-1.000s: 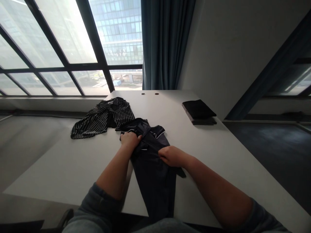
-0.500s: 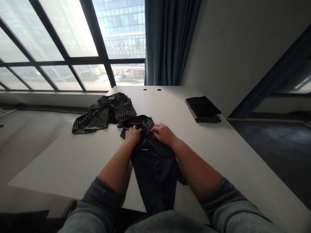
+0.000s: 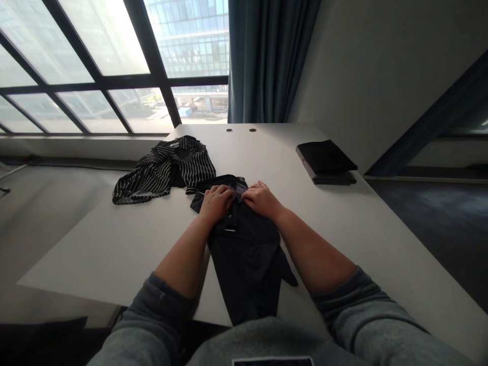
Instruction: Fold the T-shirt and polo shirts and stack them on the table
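Note:
A pair of dark trousers (image 3: 247,259), as far as its shape shows, lies rumpled on the white table, with its lower part reaching toward my body. My left hand (image 3: 218,202) is closed on the cloth at the far, waist end, near a small metal ring and a short pale strip. Opposite it, my right hand (image 3: 263,200) pinches the cloth edge between thumb and fingers. Both fingertips nearly meet around the opening there. A black-and-white striped shirt (image 3: 165,170) lies crumpled just beyond and left of the trousers, touching them.
At the right side of the white table (image 3: 125,254) sits a stack of folded black and grey cloth (image 3: 326,160). Two round holes are set near the table's far edge. A blue curtain (image 3: 267,61), a wall and large windows stand behind it.
My view has tipped down slightly. My left hand has shifted a little toward the right hand, covering more of the waist end. Both hands keep hold of the cloth.

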A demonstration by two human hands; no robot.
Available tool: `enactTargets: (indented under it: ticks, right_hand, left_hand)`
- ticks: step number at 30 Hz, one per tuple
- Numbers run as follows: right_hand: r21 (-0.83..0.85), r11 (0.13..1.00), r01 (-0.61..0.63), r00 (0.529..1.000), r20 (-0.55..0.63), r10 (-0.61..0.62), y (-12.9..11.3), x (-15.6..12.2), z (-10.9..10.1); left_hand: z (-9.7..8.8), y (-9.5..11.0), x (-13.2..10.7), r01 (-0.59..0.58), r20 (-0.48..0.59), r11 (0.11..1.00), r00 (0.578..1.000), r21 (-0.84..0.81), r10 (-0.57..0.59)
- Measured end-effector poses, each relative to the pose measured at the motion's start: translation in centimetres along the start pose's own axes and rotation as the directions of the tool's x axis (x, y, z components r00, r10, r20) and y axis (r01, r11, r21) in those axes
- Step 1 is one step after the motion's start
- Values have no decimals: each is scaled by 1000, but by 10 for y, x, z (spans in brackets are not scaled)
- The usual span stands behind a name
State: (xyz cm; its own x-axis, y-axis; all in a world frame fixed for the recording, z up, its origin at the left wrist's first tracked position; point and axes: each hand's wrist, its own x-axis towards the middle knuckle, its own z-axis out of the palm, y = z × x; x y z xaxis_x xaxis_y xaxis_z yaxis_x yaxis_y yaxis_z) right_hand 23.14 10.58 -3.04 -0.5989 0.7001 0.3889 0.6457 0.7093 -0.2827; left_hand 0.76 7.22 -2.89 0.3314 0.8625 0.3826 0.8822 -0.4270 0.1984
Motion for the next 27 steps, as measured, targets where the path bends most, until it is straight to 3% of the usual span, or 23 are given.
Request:
enactTargets:
  ticks: [4, 7, 13, 17, 27]
  right_hand:
    - [4, 998, 68, 997, -21, -68, -5, -18, -28]
    - [9, 994, 109, 993, -40, -109, -10, -35, -38]
    - [-7, 977, 212, 975, -72, -212, -16, -50, -34]
    - [-10, 964, 264, 956, -133, -263, -18, -48, -28]
    - [175, 977, 124, 971, -224, -84, -22, -49, -21]
  left_hand:
    - [-7, 17, -2, -68, -70, 994, 996, -82, 63]
    - [-6, 28, -4, -57, -101, 981, 994, -183, 39]
    - [3, 33, -2, 95, -50, 844, 989, -528, -142]
    - [2, 34, -2, 138, -18, 793, 983, -593, -185]
    - [11, 36, -2, 169, 60, 687, 982, -707, -179]
